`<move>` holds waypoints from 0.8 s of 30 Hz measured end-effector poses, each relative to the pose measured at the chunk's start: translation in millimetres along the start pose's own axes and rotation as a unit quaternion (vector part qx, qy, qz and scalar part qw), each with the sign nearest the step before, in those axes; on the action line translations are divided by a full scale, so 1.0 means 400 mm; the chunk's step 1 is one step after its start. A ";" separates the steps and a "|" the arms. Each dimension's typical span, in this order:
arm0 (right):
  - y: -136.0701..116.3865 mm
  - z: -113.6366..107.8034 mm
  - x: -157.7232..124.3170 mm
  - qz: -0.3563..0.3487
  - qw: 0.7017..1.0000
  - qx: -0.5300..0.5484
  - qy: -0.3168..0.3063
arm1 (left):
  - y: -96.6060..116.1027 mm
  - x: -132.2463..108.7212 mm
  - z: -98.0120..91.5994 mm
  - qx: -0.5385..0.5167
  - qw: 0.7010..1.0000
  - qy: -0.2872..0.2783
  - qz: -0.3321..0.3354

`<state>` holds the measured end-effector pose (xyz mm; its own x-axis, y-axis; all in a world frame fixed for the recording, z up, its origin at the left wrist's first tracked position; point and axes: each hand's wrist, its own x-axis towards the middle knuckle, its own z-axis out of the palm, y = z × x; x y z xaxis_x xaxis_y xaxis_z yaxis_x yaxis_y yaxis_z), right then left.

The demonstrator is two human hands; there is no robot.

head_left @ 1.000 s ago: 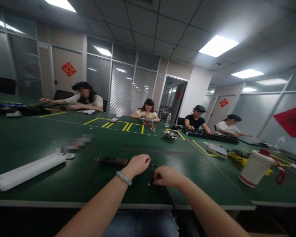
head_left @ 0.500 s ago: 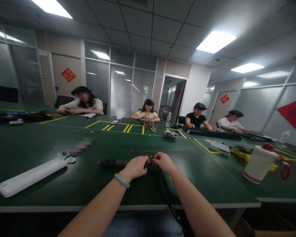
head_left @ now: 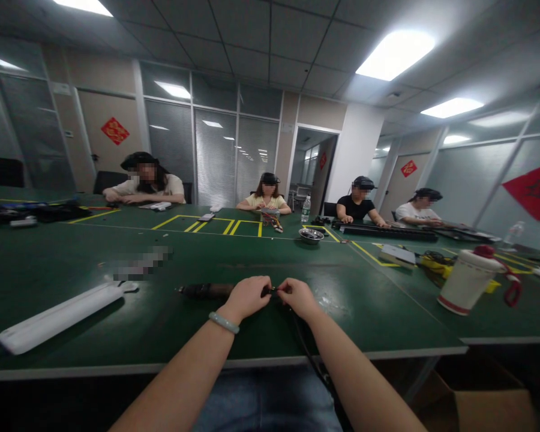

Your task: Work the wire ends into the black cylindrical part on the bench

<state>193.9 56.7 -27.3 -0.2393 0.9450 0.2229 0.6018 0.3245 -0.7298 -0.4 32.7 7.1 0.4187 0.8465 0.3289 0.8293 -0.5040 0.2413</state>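
Note:
A dark, pen-like electric screwdriver (head_left: 207, 291) lies on the green table, its thin metal tip pointing left. Closed around its rear end is my left hand (head_left: 251, 298), with a pale bangle at the wrist. My right hand (head_left: 297, 297) is right beside it, thumb and forefinger pinched on a small metal piece (head_left: 274, 289) between the two hands. The piece is too small to make out fully. A black cable (head_left: 306, 345) runs from under my right hand over the table's front edge toward my lap.
On the left lies a white power strip (head_left: 63, 317). A metal bowl (head_left: 311, 236) of small parts stands ahead, near a water bottle (head_left: 306, 209). To the right are a white box (head_left: 396, 256) and a large cup with red lid (head_left: 465, 282). Several people sit across the table.
My right hand has moved slightly left, bringing the small metal piece up against my left hand's fingertips. The view has tilted a little; the screwdriver stays on the table.

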 end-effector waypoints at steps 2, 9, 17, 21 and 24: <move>0.003 -0.001 0.000 -0.009 1.000 -0.021 0.016 | -0.003 0.003 0.004 -0.008 1.000 -0.002 0.000; 0.004 -0.004 -0.006 -0.054 0.996 -0.066 0.023 | -0.008 0.008 0.013 -0.021 1.000 0.008 0.005; -0.002 -0.006 -0.007 -0.034 0.999 -0.031 -0.004 | -0.007 0.007 0.009 -0.027 1.000 0.007 0.004; -0.006 -0.003 -0.010 -0.020 1.000 -0.021 -0.006 | -0.002 0.007 0.006 -0.025 1.000 0.007 0.008; -0.011 -0.004 -0.013 -0.009 1.000 -0.030 -0.003 | 0.003 0.005 0.004 -0.022 1.000 -0.001 0.004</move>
<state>193.8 50.3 -24.3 -0.2551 0.9390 0.2307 0.6414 0.3429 -0.6863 1.8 34.0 6.6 0.4262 0.8425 0.3296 0.8091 -0.5179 0.2777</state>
